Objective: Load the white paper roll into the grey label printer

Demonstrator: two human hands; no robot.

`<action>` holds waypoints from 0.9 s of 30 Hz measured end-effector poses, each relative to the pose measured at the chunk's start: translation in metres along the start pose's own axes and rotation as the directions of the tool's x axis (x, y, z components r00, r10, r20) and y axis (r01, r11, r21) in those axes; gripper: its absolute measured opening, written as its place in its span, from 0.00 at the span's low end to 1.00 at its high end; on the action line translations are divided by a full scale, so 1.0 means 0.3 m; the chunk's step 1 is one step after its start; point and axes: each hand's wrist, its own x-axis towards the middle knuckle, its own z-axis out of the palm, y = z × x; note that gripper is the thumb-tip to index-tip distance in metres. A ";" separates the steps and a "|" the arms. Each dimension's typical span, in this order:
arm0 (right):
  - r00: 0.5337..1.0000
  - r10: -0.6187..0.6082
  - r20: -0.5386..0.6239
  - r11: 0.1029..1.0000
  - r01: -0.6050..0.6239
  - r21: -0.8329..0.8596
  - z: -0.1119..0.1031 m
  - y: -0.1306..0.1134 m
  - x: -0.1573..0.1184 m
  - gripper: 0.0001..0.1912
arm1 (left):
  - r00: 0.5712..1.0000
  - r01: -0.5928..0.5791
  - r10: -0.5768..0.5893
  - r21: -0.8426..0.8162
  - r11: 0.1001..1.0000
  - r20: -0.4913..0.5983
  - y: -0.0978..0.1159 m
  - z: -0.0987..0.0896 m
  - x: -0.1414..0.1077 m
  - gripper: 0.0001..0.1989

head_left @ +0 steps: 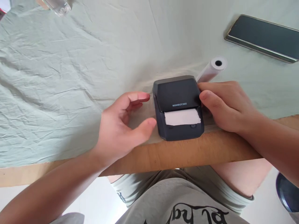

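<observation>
A dark label printer marked NIIMBOT stands at the table's front edge, its lid down. From its slot sticks a short strip of white paper with a torn-looking edge. My right hand grips the printer's right side, thumb at the lid's edge and fingers behind it. Just left of the printer is my left hand, its thumb and fingers apart with nothing between them. Behind my right hand lies a roll of white paper with a dark core, partly hidden by the printer and the hand.
At the upper right lies a dark smartphone. A clear glass object is cut off at the upper left. A wrinkled pale green cloth covers the table, leaving its wooden front edge bare.
</observation>
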 end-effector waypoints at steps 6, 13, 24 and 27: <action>1.000 0.006 -0.012 1.000 -0.006 0.022 0.005 -0.009 0.003 0.45 | 0.994 0.035 -0.054 -0.185 0.982 -0.099 -0.036 0.014 0.056 0.09; 0.997 0.075 0.004 0.997 -0.075 0.011 0.000 -0.001 -0.003 0.46 | 0.976 0.018 -0.054 -0.170 0.985 -0.213 -0.040 0.029 0.088 0.04; 0.982 0.184 0.051 0.983 -0.184 -0.010 -0.001 -0.004 -0.013 0.34 | 0.923 0.160 -0.204 -0.158 0.975 -0.326 -0.015 0.056 0.092 0.02; 0.979 0.197 0.057 0.980 -0.196 -0.009 -0.002 -0.011 -0.013 0.32 | 0.916 0.182 -0.227 -0.162 0.970 -0.330 -0.005 0.059 0.092 0.03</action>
